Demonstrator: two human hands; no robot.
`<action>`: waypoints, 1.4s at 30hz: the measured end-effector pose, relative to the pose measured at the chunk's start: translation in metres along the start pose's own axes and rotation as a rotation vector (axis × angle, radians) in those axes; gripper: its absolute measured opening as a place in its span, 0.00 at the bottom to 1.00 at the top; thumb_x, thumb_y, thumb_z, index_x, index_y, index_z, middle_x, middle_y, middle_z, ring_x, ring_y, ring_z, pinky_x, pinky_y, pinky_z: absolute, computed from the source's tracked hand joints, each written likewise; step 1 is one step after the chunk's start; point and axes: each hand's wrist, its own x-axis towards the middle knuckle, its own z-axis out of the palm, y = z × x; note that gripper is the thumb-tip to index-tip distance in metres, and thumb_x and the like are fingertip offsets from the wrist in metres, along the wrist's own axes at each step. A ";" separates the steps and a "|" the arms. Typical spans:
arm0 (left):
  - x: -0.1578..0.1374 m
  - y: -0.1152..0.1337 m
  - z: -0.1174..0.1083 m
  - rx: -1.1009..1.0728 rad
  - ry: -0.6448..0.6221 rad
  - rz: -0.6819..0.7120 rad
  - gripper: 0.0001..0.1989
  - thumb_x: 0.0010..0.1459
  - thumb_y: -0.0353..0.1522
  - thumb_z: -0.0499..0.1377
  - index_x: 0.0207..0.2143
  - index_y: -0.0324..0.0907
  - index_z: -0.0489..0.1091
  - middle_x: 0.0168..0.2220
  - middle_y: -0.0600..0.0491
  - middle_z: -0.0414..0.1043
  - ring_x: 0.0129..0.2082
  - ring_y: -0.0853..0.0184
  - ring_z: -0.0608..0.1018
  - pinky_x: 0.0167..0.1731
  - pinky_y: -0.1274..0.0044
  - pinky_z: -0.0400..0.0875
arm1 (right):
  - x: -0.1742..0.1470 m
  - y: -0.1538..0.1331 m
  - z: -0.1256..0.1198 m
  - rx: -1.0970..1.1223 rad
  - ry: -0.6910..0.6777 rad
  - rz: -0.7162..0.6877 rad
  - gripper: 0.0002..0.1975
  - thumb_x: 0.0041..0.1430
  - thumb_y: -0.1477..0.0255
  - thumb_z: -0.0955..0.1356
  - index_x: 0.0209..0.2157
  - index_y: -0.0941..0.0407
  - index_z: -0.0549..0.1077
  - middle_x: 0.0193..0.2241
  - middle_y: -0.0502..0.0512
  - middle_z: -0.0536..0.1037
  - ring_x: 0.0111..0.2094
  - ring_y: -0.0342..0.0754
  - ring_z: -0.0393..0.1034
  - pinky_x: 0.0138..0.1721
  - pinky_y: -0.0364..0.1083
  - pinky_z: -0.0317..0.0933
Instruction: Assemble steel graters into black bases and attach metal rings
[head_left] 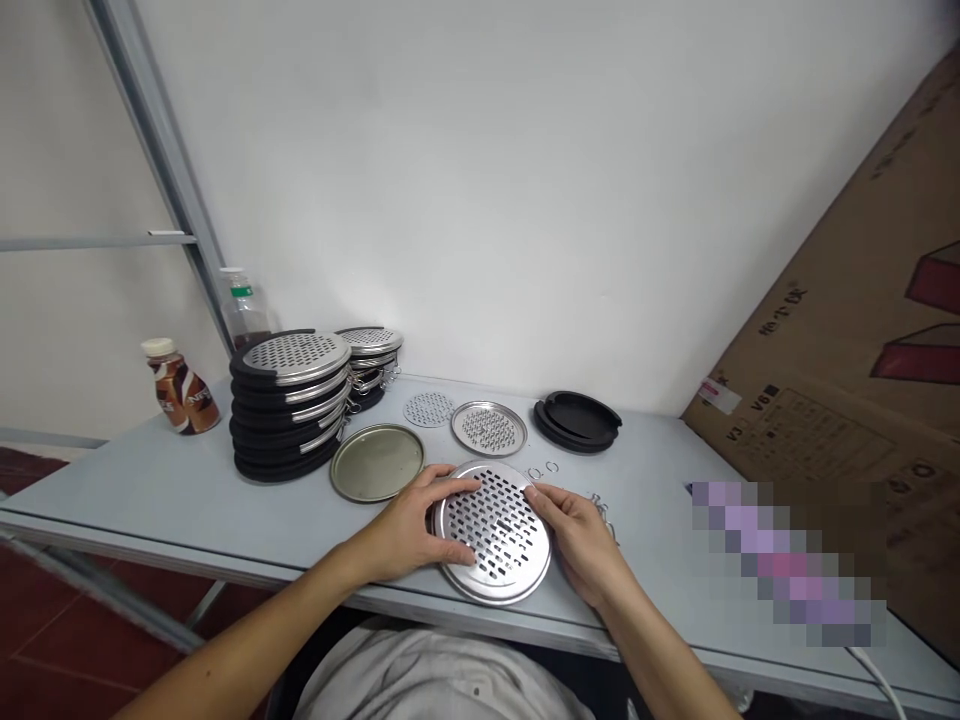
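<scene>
A round silver metal lid with rows of slots is held tilted at the table's front edge. My left hand grips its left side, the thumb and fingers lying over the slotted face. On the right rim, my right hand pinches it with the thumb on top; its other fingers are partly hidden behind. Just beyond my left hand lies a shallow olive-coloured round metal dish. A silver dish with a perforated plate inside sits farther back, beside a loose perforated disc.
A tall stack of black-rimmed slotted tins stands at left, a shorter stack behind it. Black round trays lie at back right. Small wire rings are scattered near my right hand. Bottles stand left; a big carton leans right.
</scene>
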 end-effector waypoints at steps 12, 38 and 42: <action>0.000 -0.004 0.002 0.029 0.031 0.023 0.38 0.45 0.46 0.71 0.59 0.53 0.67 0.64 0.49 0.55 0.64 0.53 0.62 0.64 0.64 0.55 | 0.007 0.009 -0.007 -0.292 0.140 -0.093 0.23 0.55 0.57 0.71 0.48 0.57 0.77 0.42 0.60 0.82 0.45 0.58 0.76 0.48 0.54 0.67; -0.004 -0.005 0.008 0.287 -0.090 0.096 0.48 0.40 0.51 0.71 0.63 0.54 0.61 0.70 0.48 0.43 0.67 0.46 0.54 0.64 0.59 0.54 | -0.001 0.000 -0.005 -0.958 0.181 -0.444 0.13 0.58 0.64 0.67 0.43 0.50 0.79 0.47 0.57 0.79 0.50 0.59 0.72 0.54 0.57 0.62; -0.004 -0.005 0.010 0.331 -0.060 0.130 0.48 0.40 0.53 0.70 0.63 0.53 0.61 0.69 0.46 0.46 0.67 0.46 0.55 0.64 0.58 0.53 | -0.001 0.003 -0.005 -0.941 0.180 -0.427 0.13 0.58 0.64 0.67 0.43 0.49 0.79 0.48 0.57 0.79 0.51 0.60 0.71 0.55 0.58 0.60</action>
